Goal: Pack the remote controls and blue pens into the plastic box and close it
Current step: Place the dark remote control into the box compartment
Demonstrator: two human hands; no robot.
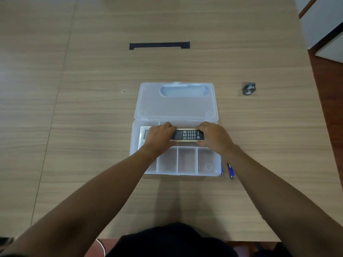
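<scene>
A clear plastic box (187,173) lies open on the table, its lid (176,104) folded flat away from me. In the long rear compartment a black remote (187,135) lies lengthwise on top of a white remote (143,133). My left hand (159,137) grips the black remote's left end and my right hand (213,135) grips its right end. Two blue pens (230,171) lie on the table just right of the box, one tight against the box wall (221,170).
The box's several small front compartments (186,160) hold nothing. A black strip (159,45) lies far back on the table. A small grey object (249,88) sits to the right of the lid. The table's right edge (315,89) drops to a red floor.
</scene>
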